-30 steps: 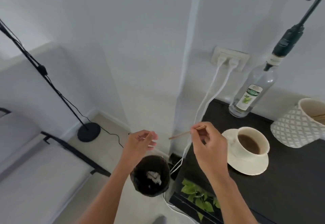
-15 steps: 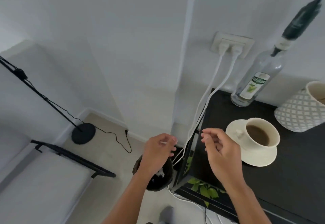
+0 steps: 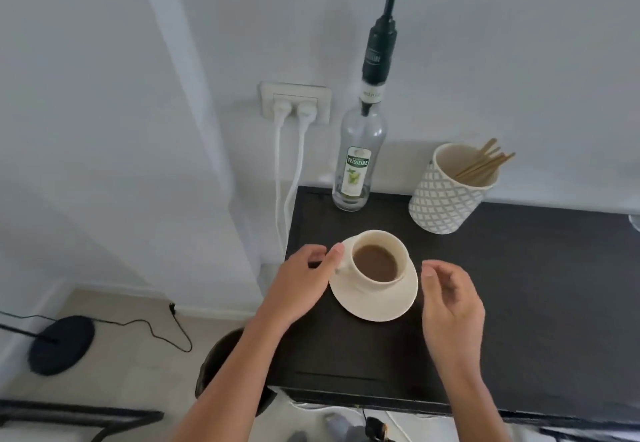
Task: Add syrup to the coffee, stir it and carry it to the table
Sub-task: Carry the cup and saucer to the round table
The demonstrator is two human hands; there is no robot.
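A cream cup of coffee [image 3: 377,261] stands on a cream saucer [image 3: 381,306] near the left end of a black counter [image 3: 519,285]. My left hand [image 3: 304,278] is open at the saucer's left edge, its thumb touching the cup's handle side. On the other side my right hand [image 3: 450,299] hovers open just beyond the saucer's rim, fingers curled, holding nothing. A clear syrup bottle [image 3: 358,161] with a green label and a black pump stands upright at the back of the counter by the wall.
A white patterned pot [image 3: 446,195] with several wooden stir sticks stands at the back right. Two white cables run from a wall socket [image 3: 294,102] down the counter's left side. A dark bin [image 3: 221,372] sits on the floor under my left forearm, and a lamp base [image 3: 59,344] lies at far left.
Both hands have moved from over the bin to either side of the cup and saucer. The wooden stick held a second ago is gone from my right hand. The view has swung right and down.
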